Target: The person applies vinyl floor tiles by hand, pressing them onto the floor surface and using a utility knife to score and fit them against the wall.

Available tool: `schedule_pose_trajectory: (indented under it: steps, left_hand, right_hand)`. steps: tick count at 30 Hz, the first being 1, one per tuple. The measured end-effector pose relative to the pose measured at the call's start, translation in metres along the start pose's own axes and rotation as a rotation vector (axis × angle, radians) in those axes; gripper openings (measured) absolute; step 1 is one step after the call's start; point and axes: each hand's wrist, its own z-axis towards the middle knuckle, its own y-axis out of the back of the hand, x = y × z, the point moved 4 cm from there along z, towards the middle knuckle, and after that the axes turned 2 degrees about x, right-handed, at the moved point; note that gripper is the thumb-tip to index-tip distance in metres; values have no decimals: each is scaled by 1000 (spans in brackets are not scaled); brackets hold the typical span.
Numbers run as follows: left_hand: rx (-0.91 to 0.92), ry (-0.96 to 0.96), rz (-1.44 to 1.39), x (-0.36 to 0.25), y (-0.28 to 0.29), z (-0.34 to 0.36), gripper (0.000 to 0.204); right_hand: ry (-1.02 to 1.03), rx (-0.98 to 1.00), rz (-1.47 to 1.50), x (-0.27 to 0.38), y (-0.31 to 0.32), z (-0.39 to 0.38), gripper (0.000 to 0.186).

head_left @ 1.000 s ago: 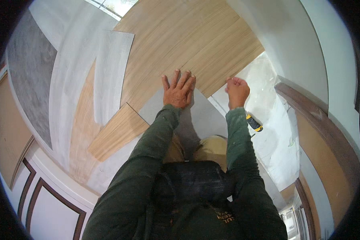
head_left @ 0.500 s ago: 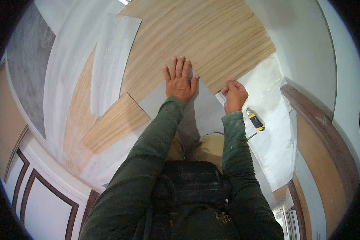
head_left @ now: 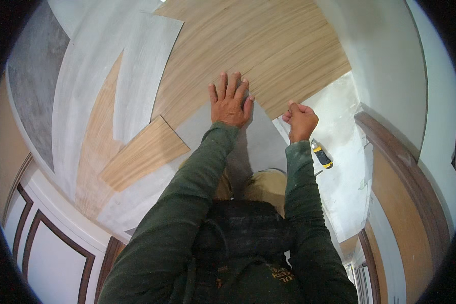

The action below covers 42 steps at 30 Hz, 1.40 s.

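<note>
My left hand (head_left: 230, 105) lies flat with its fingers spread, pressing across the edge where a plain grey sheet or plank back (head_left: 264, 137) meets wood-grain floor planks (head_left: 258, 40). To its right, my right hand (head_left: 302, 121) is closed in a pinch beside the corner of the wood-grain floor. Whatever sits between its fingertips, if anything, is hidden. A yellow and black utility knife (head_left: 321, 154) rests on the pale floor just below my right hand, touched by neither hand.
A short loose wood-grain plank (head_left: 146, 152) lies left of my left arm, near whitish-grey planks (head_left: 141, 76). A pale bare floor strip (head_left: 339, 192) runs along the right. Brown-trimmed wall panelling (head_left: 400, 157) stands at right, a white panelled door (head_left: 55, 258) at lower left.
My right hand has shifted slightly right and turned, its fingertips curling back from the plank corner. The left hand stays pressed down in nearly the same place. The view has tilted slightly.
</note>
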Motion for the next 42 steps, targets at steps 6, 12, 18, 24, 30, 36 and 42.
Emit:
schedule_pose_trajectory:
  steps: [6, 12, 18, 24, 30, 36, 42]
  left_hand:
    - [-75, 28, -123, 4, -1, 1, 54]
    - [43, -175, 47, -6, -6, -3, 57]
    - [273, -318, 103, -17, -4, 1, 57]
    - [281, -459, 74, -18, -6, -4, 59]
    - [247, -461, 32, -15, -2, -3, 59]
    - [230, -430, 11, -18, 3, -2, 57]
    - [278, -421, 51, -19, -7, -3, 61]
  right_hand:
    - [58, 3, -13, -1, 0, -2, 21]
    - [3, 142, -93, 9, 1, 7, 21]
    - [22, 27, -13, 6, -1, 3, 22]
    - [-75, 3, -1, 5, 0, -4, 25]
    - [-54, 18, 92, -1, -1, -7, 26]
    - [24, 26, 6, 4, -1, -2, 25]
    - [62, 46, -142, 8, 4, 10, 25]
